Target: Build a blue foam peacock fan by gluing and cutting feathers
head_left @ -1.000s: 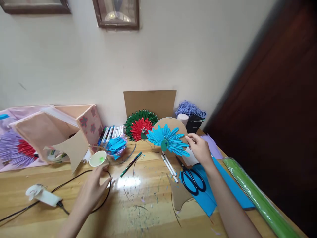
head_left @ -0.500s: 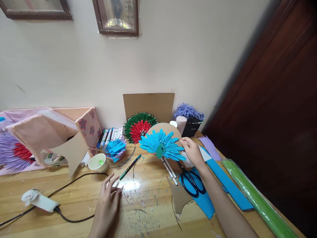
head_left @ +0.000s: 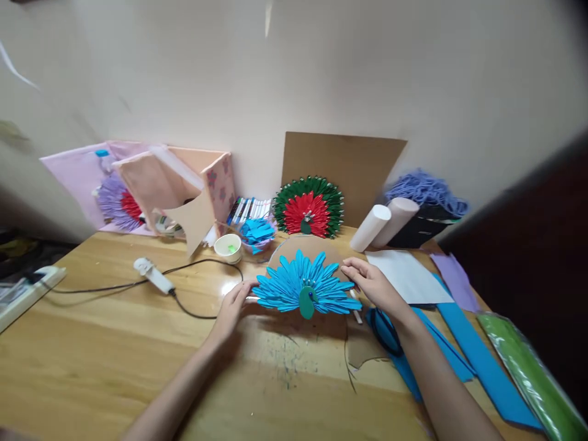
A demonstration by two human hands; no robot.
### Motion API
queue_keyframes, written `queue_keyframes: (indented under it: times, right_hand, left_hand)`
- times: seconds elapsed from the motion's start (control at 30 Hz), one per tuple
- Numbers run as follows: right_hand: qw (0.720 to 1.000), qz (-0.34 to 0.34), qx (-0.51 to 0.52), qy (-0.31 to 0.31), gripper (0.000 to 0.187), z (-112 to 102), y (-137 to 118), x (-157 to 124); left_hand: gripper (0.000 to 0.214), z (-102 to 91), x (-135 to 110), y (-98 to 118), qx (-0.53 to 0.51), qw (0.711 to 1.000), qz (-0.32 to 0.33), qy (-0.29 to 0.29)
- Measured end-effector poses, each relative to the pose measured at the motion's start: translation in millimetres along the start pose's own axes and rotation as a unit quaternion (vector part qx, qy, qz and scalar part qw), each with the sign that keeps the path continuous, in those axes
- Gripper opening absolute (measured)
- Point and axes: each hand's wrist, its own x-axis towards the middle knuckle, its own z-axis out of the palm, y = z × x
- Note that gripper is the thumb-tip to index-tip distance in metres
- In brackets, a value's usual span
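Between my hands is a paper peacock [head_left: 307, 294] with a green body and a fan of bright blue feathers, fixed on a rounded cardboard backing [head_left: 321, 246]. My left hand [head_left: 234, 306] grips its left edge, the fingertips partly behind the feathers. My right hand [head_left: 367, 278] pinches the backing's right edge. Below my right wrist lie black-handled scissors [head_left: 384, 334], partly covered by the arm, on blue paper. A cut cardboard scrap [head_left: 365, 349] is beside them.
A red and green peacock [head_left: 307, 208] leans on a cardboard sheet [head_left: 344, 165] at the wall. White paper rolls [head_left: 371, 226] stand right of it. Left are a bowl of blue strips [head_left: 257, 233], a paper cup [head_left: 228, 248], a corded glue gun [head_left: 154, 277] and a fabric box [head_left: 160, 184].
My left hand has risen from the table to the peacock's left edge and taken hold. The peacock is more level, and my view has swung left.
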Motion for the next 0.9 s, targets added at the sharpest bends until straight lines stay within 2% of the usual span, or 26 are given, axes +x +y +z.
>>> queue_keyframes:
  times: [0.17,0.33,0.53,0.8,0.9]
  right_hand:
    - [0.999,0.035,-0.019,-0.034,0.032,18,8,-2]
    - [0.998,0.039,-0.036,-0.046,0.03,18,10,-1]
    - [0.996,0.058,-0.017,-0.068,0.033,18,6,-2]
    - [0.991,0.065,0.003,-0.118,0.03,23,-5,-4]
    - [0.99,0.063,-0.007,-0.126,0.03,28,-7,-6]
  left_hand:
    - [0.047,-2.4,4,-10,0.067,0.998,0.007,-0.004]
    - [0.042,-2.7,6,-12,0.075,0.997,0.005,-0.032]
    - [0.038,-1.3,5,-10,0.084,0.996,0.0,-0.032]
    - [0.035,4.2,2,-9,0.068,0.994,-0.061,-0.056]
    - [0.036,5.4,1,-12,0.065,0.994,-0.081,-0.043]
